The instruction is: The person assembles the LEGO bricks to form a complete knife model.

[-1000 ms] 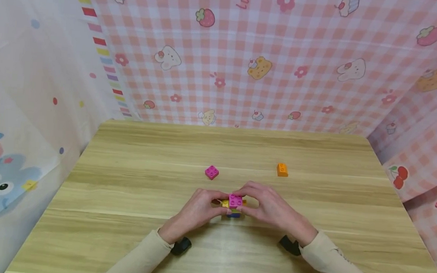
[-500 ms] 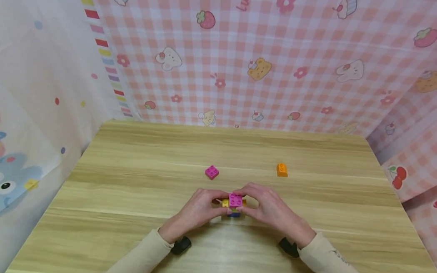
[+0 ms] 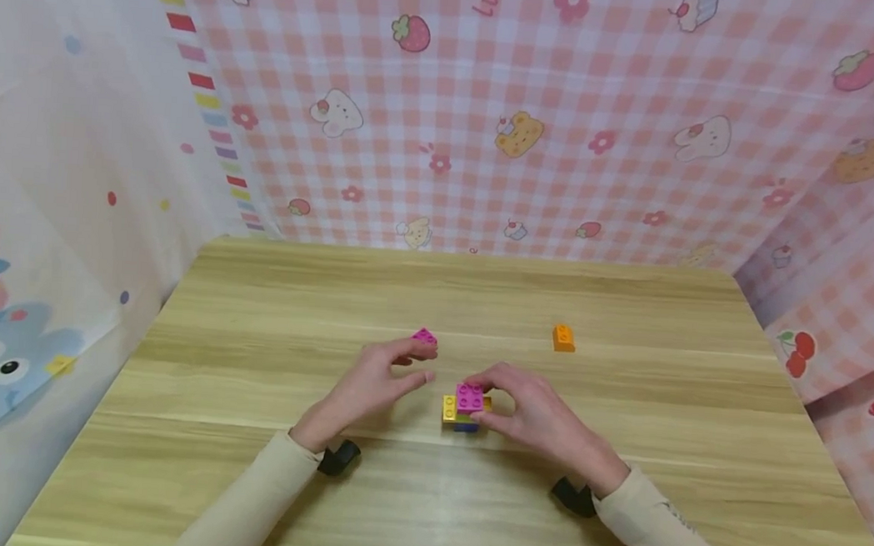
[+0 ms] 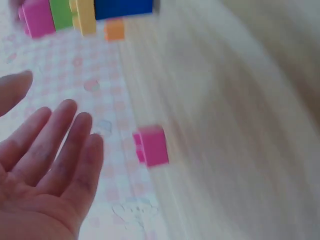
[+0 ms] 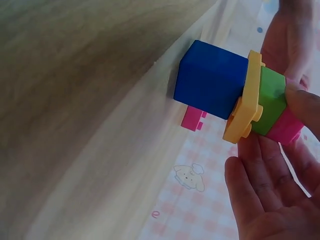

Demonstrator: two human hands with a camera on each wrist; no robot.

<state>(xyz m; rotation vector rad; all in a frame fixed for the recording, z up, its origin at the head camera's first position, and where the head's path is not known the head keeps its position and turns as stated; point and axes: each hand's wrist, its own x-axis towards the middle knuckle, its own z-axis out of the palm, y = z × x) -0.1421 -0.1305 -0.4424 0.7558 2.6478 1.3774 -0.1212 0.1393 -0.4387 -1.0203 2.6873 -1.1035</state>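
Note:
A stack of toy bricks stands at the middle of the table, with a pink brick (image 3: 470, 399) on top. Below it come a green brick (image 5: 270, 100), a yellow plate (image 5: 245, 102) and a blue brick (image 5: 212, 79) at the base. My right hand (image 3: 541, 413) pinches the pink and green upper part between thumb and fingers. To the left, my left hand (image 3: 370, 383) holds nothing, its fingers extended and apart from the stack. Just beyond its fingertips a magenta brick (image 3: 424, 336) lies on the table, partly covered by them in the head view.
An orange brick (image 3: 564, 338) rests farther back to the right on the wooden table (image 3: 293, 298). A pink checked cloth (image 3: 446, 123) hangs behind the table's back edge, and a printed white cloth (image 3: 77, 134) hangs at the left.
My left hand has let go of the stack and moved left and away from me, towards the magenta brick. The right hand has stayed on the stack.

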